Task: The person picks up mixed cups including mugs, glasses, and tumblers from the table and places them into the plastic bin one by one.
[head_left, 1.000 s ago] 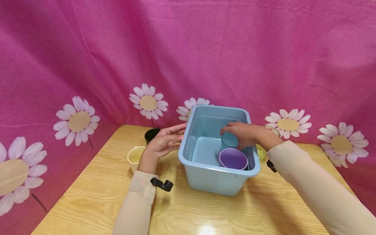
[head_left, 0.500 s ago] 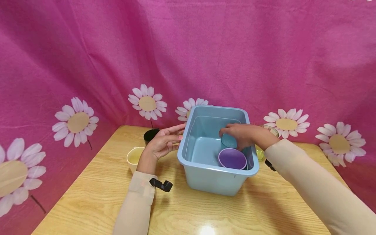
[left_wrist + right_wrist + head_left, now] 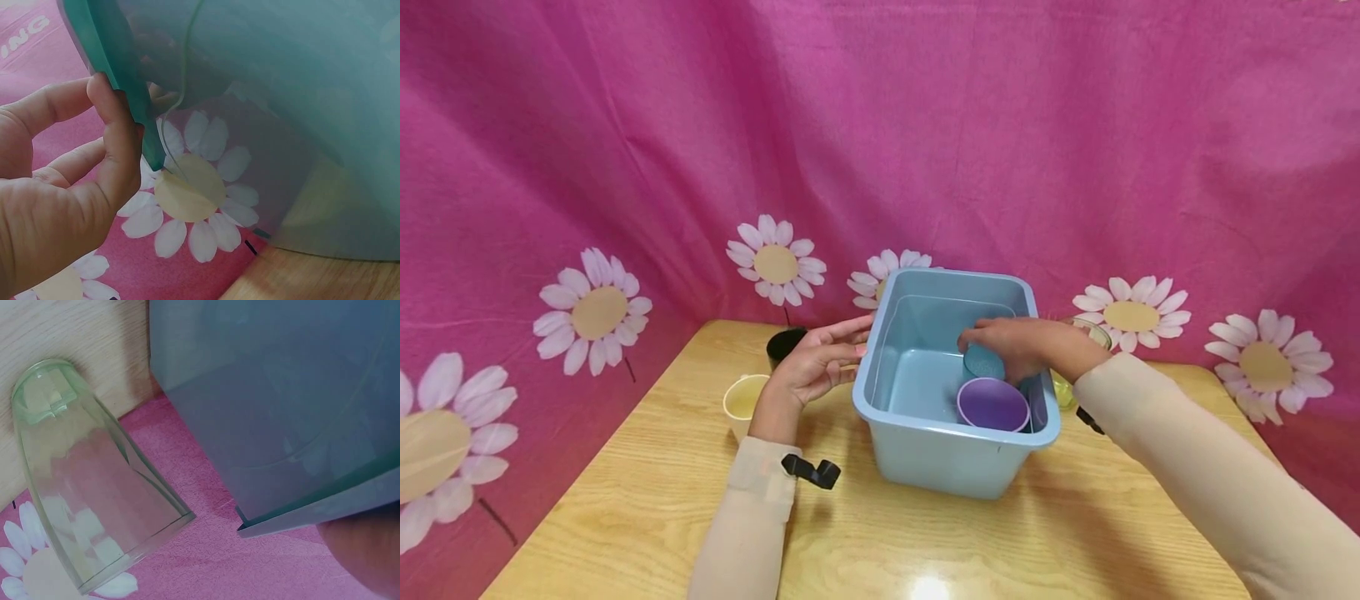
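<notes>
A pink daisy-print cloth (image 3: 925,125) hung behind a light wood-grain table (image 3: 625,492), w/ a blue plastic tub (image 3: 940,462) upright on it. In the tub, toward its R side, stood a purple cup (image 3: 994,406), rim up nr. the front wall, w/ a teal cup (image 3: 981,365) just beyond. The R hand (image 3: 1018,343) was down inside, fingers bent round the teal cup's top, i.e. holding it; full thumb contact was hidden. The L hand (image 3: 812,362) was loosely spread, fingertips touching the tub's L rim w/o wrapping it. Outside on the L were a yellow cup (image 3: 745,398) and, behind it, a black cup (image 3: 785,343); on the R, a clear yellow-green tumbler (image 3: 106,475) stood just beside the tub. Main risk, prob.: any tilt of the teal cup could knock the purple one, being so close; a weak grip on smooth sides might let it drop. A low R wrist could tip the tumbler, & w/ only light L contact the tub might slide if bumped.
</notes>
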The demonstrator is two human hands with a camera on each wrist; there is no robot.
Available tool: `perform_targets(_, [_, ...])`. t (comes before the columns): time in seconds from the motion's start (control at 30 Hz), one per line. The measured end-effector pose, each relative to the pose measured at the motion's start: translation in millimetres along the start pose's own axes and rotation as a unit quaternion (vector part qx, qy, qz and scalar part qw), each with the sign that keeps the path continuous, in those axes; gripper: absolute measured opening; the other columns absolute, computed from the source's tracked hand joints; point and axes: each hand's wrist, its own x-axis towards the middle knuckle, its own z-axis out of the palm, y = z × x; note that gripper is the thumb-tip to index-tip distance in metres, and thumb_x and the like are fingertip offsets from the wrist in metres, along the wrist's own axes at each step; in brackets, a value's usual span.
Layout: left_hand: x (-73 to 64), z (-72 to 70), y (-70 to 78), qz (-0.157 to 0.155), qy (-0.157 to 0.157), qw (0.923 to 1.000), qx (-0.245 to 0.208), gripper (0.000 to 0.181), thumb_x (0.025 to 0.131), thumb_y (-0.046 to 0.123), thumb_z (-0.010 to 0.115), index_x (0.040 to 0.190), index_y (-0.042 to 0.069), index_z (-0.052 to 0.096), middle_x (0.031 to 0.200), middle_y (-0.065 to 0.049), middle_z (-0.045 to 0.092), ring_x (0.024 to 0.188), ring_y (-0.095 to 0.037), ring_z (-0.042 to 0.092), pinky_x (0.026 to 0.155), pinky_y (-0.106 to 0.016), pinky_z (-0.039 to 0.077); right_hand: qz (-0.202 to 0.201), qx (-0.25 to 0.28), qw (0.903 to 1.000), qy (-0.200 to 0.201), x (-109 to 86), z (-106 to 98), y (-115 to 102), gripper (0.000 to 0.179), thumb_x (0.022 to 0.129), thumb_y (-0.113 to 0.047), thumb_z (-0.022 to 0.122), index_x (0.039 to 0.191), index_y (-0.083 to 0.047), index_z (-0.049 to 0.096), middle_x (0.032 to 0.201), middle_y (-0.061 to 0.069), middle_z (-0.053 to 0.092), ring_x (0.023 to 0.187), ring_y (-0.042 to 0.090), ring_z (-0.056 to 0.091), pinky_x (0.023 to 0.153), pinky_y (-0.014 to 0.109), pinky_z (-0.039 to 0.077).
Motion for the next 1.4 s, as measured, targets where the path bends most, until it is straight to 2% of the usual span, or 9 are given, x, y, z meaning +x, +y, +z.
perform_targets(0.2, [0.4,-0.7,-0.8,-0.007,-0.001,1.0,-0.002,0.057,0.099,-0.006,0.056,0.154,0.003,0.044,0.14,-0.013,0.06,0.092,-0.018,0.069,0.079,-0.032,0.059,-0.013,0.003,0.9999,-0.006,0.0,-0.8,0.4,0.071,0.074,-0.006,0.091,0.134,-0.023,0.058,0.133,0.014,0.058,0.117,0.033,0.058,0.094,0.054,0.054])
perform_targets(0.43, [1.4,0.0,-0.1,0.001,-0.002,1.0,-0.007,0.056,0.099,-0.006,0.055,0.154,0.002,0.044,0.141,-0.014,0.059,0.093,-0.018,0.07,0.079,-0.032,0.059,-0.017,0.005,0.9998,0.004,-1.2,-2.5,1.5,0.075,0.072,-0.006,0.092,0.138,-0.02,0.059,0.138,0.015,0.058,0.123,0.036,0.057,0.095,0.055,0.054])
perform_targets(0.8, [0.2,-0.8,0.7,0.001,-0.009,0.9999,-0.008,0.058,0.099,-0.007,0.055,0.154,0.003,0.043,0.141,-0.014,0.058,0.093,-0.018,0.069,0.078,-0.031,0.059,-0.034,-0.001,0.9993,0.016,-5.9,-7.1,2.5,0.076,0.071,-0.009,0.094,0.139,-0.012,0.06,0.136,0.015,0.06,0.127,0.038,0.056,0.102,0.055,0.05])
perform_targets(1.2, [0.7,1.1,1.7,-0.003,0.001,1.0,-0.003,0.057,0.098,-0.008,0.055,0.154,0.003,0.044,0.142,-0.015,0.057,0.092,-0.018,0.069,0.078,-0.031,0.059,-0.025,0.01,0.9977,0.062,-19.9,-16.7,-0.5,0.075,0.071,-0.013,0.095,0.138,-0.011,0.062,0.137,0.015,0.061,0.127,0.039,0.057,0.101,0.057,0.05])
perform_targets(1.4, [0.3,1.0,1.7,-0.001,-0.002,1.0,0.0,0.057,0.099,-0.007,0.055,0.154,0.003,0.044,0.143,-0.016,0.057,0.092,-0.018,0.07,0.078,-0.031,0.058,-0.046,0.013,0.9944,0.095,-28.4,-22.2,2.5,0.068,0.074,-0.007,0.091,0.136,-0.006,0.062,0.135,0.016,0.061,0.125,0.039,0.058,0.103,0.055,0.049])
